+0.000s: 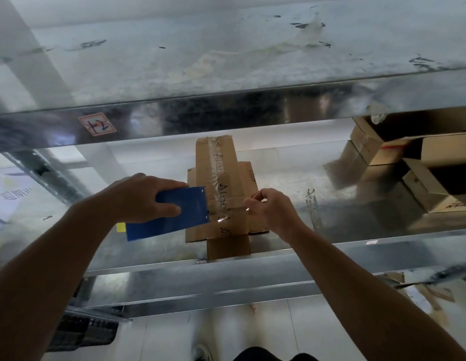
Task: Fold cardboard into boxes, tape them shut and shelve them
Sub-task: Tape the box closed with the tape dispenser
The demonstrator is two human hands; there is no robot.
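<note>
Left forearm (pixel 57 256) and right forearm (pixel 357 277) reach up from me to the long, narrow cardboard box (pixel 221 162). It lies lengthwise on the metal shelf (pixel 331 246), on top of a flattened sheet of cardboard (pixel 249 178) that sticks out on both sides.

I judge the box to be empty and light. It should be stiff along its edges but easy to dent in the middle of a panel, and likely to slide on the smooth steel. I'd take it by its two long sides, or press down on a corner while taping.

My left hand (pixel 138 196), just left of the box, grips a blue tape dispenser (pixel 174 214), with the fingers wrapped over its top and the thumb on its face. Its front edge meets the box's left side.

My right hand (pixel 273 212), at the box's right edge, is curled and pinches the free end of a strip of clear tape (pixel 221 213) stretched across the box's near end. Film like that looks thin and clingy, so I'd keep it taut.

More open cartons (pixel 409 183) sit well to the right of the box.
</note>
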